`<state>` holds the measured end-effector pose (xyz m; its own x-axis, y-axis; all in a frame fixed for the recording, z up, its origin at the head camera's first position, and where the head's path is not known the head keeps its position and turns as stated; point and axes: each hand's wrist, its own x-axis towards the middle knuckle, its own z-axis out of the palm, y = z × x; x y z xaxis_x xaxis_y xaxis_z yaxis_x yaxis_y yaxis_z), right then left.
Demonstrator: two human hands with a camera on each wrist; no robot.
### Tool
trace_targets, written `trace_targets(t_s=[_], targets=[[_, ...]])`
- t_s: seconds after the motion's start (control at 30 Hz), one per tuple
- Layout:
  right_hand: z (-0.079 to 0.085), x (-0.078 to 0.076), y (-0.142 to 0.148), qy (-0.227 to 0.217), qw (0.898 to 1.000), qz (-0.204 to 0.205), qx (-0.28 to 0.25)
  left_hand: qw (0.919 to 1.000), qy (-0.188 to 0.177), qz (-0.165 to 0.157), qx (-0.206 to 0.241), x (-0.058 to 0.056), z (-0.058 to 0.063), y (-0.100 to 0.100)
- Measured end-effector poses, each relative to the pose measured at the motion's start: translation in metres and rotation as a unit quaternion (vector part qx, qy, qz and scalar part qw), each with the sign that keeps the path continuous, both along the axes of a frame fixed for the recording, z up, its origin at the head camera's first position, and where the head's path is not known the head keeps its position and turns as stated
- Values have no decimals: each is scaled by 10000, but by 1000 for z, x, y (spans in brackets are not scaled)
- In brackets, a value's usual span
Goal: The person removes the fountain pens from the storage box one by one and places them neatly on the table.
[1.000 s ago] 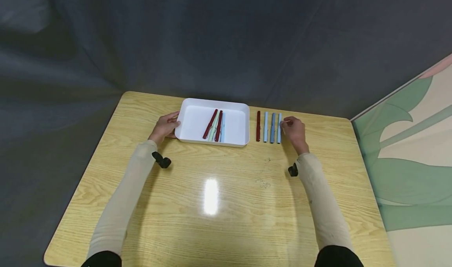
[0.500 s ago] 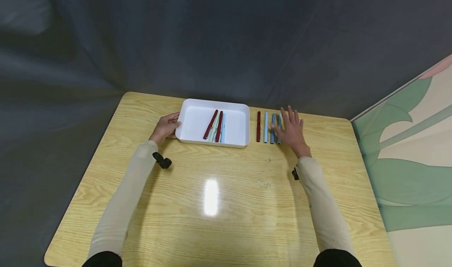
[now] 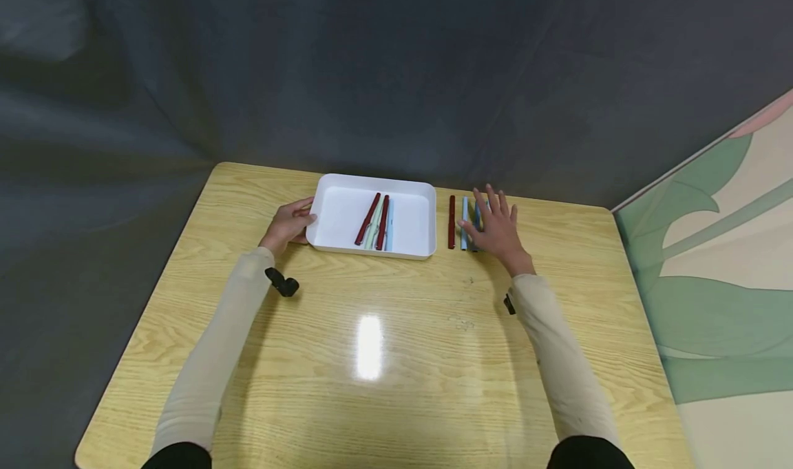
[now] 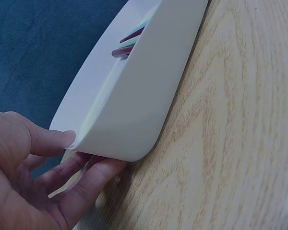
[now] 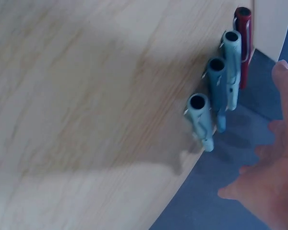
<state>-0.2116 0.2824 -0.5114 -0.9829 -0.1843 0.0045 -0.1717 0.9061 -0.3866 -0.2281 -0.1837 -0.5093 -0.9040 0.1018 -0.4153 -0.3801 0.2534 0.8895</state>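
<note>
Plainly, the dark curtain (image 3: pixel 111 248) fills the left and top of the head view, behind a wood-grain table (image 3: pixel 235 186); from the lower left a pale sleeve (image 3: pixel 217 345) runs up past a black wrist camera (image 3: pixel 282 282) to the left hand (image 3: pixel 288 225), left of centre; its fingers hold the near end of a white tray (image 3: pixel 411 214), thumb over the rim and the others against the outside below it, as the left wrist view shows; the tray sits flat in the upper middle of the frame, at the table's far edge; in it, close together and near its middle, lie a red pen (image 3: pixel 367 219) leaning to the right at its top, a pale green pen (image 3: pixel 372 233), a second red pen (image 3: pixel 383 222) and a pale blue pen (image 3: pixel 389 226); just right of the tray, on the table, is a row of four more, side by side: a dark red pen (image 3: pixel 451 222), a light blue pen (image 3: pixel 464 209), a darker blue pen (image 5: pixel 217 84) and another light blue pen (image 5: pixel 200 117), the last mostly hidden by the right hand (image 3: pixel 498 233) in the head view; that hand's fingers are spread wide over the row's right end, though I cannot tell whether they touch; a second sleeve (image 3: pixel 560 359) runs down to the lower right; a green-patterned wall (image 3: pixel 719 317) fills the right edge.
</note>
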Motion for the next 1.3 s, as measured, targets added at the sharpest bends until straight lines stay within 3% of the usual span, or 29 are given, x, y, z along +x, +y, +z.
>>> trace_targets(t_s=[0.8,1.1,1.3], targets=[[11,2,-52,153,9996,200,110,10000,-64,-34,-48,-3,0,3],[7,2,-78,286,9953,529,759,9999,-106,-56,7,-3,0,2],[5,3,-92,528,9921,677,915,10000,34,-50,0,-2,1,4]])
